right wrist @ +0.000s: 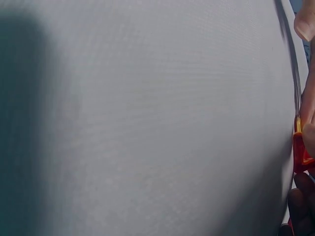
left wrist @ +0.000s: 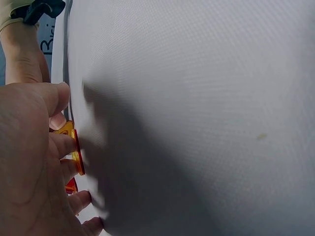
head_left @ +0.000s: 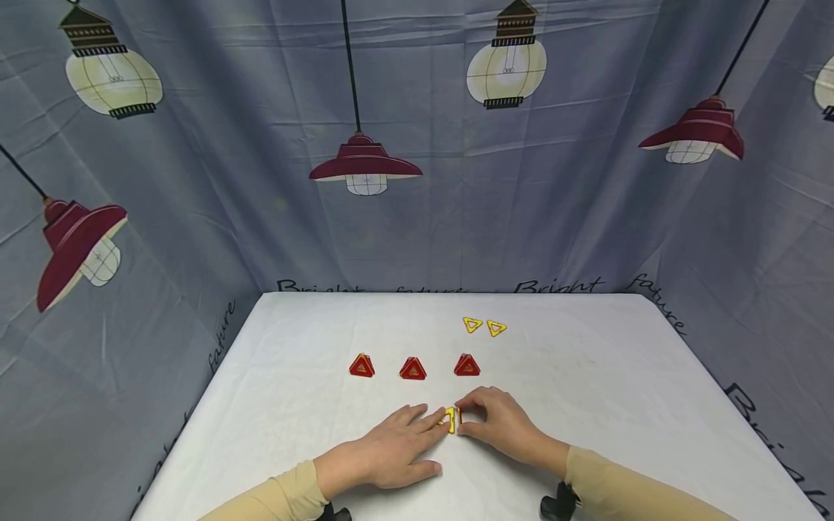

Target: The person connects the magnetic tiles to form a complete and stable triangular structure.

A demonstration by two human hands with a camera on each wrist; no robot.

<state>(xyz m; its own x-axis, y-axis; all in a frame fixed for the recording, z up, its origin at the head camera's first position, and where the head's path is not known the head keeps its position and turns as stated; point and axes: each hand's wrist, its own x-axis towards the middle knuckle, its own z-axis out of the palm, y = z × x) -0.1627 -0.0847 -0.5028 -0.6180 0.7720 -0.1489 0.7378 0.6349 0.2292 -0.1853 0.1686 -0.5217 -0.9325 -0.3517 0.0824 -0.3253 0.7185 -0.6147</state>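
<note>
My left hand (head_left: 399,447) lies palm down on the white table, fingers stretched out, fingertips pressing a yellow triangular frame tile (head_left: 451,420) and covering part of it. Right of that tile, my right hand (head_left: 504,423) pinches a red triangular tile (right wrist: 300,152) between thumb and fingers. The red tile stands on edge against the yellow one; from the head it shows only as a thin dark strip. In the left wrist view, the yellow tile (left wrist: 65,129) and the red edge appear beyond the left fingers. How firmly the two tiles join is hidden.
Behind the hands stand three red pyramid-like triangle pieces, at left (head_left: 361,365), middle (head_left: 413,368) and right (head_left: 466,365). Farther back lie two yellow triangle tiles, one (head_left: 472,325) left of the other (head_left: 496,328). A grey lamp-print curtain (head_left: 417,239) surrounds the table (head_left: 300,325).
</note>
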